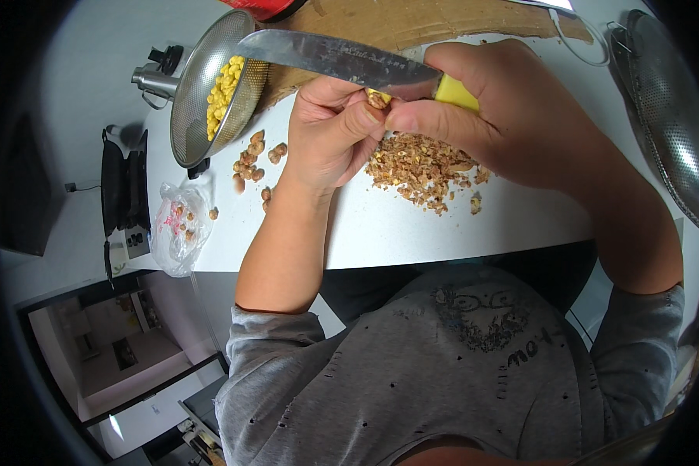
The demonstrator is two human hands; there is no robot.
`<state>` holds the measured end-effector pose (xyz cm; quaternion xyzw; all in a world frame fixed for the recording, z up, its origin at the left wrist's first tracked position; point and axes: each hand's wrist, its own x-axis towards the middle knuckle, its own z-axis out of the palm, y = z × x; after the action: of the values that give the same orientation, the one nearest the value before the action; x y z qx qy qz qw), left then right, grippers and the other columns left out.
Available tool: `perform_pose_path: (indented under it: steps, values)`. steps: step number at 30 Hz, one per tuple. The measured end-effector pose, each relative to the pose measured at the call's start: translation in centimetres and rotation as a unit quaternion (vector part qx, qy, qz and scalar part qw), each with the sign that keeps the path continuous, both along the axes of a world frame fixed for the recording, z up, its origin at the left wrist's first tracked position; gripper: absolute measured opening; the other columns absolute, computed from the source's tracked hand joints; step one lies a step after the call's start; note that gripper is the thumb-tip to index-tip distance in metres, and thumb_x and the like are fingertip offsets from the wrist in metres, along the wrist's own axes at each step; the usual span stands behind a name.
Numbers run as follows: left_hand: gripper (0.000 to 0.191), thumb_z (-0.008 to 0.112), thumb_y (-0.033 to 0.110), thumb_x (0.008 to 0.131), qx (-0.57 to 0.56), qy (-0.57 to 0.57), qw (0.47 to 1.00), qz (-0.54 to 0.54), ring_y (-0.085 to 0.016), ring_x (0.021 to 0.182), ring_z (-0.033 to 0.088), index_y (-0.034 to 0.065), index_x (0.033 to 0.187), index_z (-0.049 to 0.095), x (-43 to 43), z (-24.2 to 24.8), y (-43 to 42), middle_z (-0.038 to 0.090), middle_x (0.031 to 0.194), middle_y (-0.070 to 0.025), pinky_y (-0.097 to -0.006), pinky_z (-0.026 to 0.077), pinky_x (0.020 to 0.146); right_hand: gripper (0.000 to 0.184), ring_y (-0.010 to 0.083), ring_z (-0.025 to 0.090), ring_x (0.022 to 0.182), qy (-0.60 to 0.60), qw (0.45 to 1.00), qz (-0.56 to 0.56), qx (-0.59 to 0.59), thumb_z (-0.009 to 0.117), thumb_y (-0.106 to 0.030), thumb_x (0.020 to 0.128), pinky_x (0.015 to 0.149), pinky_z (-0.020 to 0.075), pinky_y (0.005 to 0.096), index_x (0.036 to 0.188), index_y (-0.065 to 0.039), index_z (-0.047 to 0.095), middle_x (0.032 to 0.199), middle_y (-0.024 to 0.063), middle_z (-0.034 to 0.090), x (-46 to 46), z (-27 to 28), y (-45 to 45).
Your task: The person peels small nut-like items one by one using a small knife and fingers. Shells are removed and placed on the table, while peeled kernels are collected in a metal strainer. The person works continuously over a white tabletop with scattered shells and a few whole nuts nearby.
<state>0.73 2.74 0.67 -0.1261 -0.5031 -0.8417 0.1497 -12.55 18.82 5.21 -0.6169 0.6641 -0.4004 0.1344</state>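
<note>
My left hand holds a small, partly peeled brown nut or tuber piece between thumb and fingers; yellow flesh shows on it. My right hand grips the yellow handle of a knife, whose broad steel blade points left above the left hand. The right thumb rests close to the piece. Below the hands lies a heap of brown peelings. Several unpeeled brown pieces lie left of my left forearm. Yellow peeled pieces sit in a tilted metal strainer.
A clear plastic bag with several brown pieces lies at the white table's left edge. Cardboard covers the far side, with a red container at its left. A white cable and a perforated metal basket are at right.
</note>
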Motion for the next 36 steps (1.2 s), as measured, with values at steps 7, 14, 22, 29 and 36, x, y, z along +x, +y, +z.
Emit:
perform_pose_path:
  steps: [7,14,22,29,36]
  values:
    - [0.039,0.069,0.011,0.082,-0.026,-0.015,0.999,0.030,-0.026,0.103,0.061,-0.0023,0.116,0.056,0.3,-0.2,-0.1,0.060,0.114,-0.0188,-0.0387,0.051,0.091,0.040,0.0170,0.051,0.051,-0.006,0.999,0.003,-0.035,0.063,-0.038,0.086,0.049,0.0393,0.0297,0.078,0.001,0.058,0.058,0.0112,0.054,0.2,-0.3,0.1]
    - [0.039,0.072,0.010,0.079,-0.027,-0.031,0.999,0.022,-0.027,0.102,0.062,-0.0033,0.113,0.058,0.7,-0.5,-1.1,0.061,0.111,-0.0202,-0.0382,0.053,0.089,0.037,0.0151,0.050,0.050,-0.020,0.999,0.012,-0.031,0.060,-0.035,0.089,0.049,0.0384,0.0287,0.078,0.000,0.058,0.056,0.0098,0.053,0.7,-0.3,0.0]
    - [0.029,0.071,0.002,0.079,-0.004,-0.060,0.997,0.054,-0.015,0.088,0.063,-0.0054,0.105,0.063,0.4,1.0,1.0,0.067,0.098,-0.0119,-0.0274,0.050,0.078,0.032,0.0124,0.049,0.049,-0.092,0.996,0.011,0.003,0.057,-0.031,0.090,0.048,0.0378,0.0286,0.080,0.000,0.060,0.056,0.0067,0.054,1.0,0.2,0.2]
    - [0.028,0.071,0.003,0.079,0.006,-0.059,0.997,0.046,-0.015,0.086,0.062,-0.0049,0.105,0.063,0.4,0.5,0.9,0.067,0.097,-0.0122,-0.0268,0.050,0.076,0.033,0.0118,0.046,0.048,-0.078,0.996,0.022,0.046,0.055,-0.030,0.091,0.048,0.0362,0.0279,0.077,0.000,0.058,0.054,0.0047,0.050,0.6,0.1,0.1]
    - [0.044,0.071,0.016,0.081,-0.028,-0.078,0.996,0.024,-0.025,0.098,0.062,-0.0009,0.117,0.053,0.4,0.0,0.5,0.060,0.109,-0.0143,-0.0368,0.055,0.084,0.034,0.0090,0.043,0.049,-0.140,0.985,0.052,0.088,0.053,-0.029,0.092,0.047,0.0343,0.0279,0.076,0.000,0.058,0.053,0.0026,0.048,0.6,0.6,0.3]
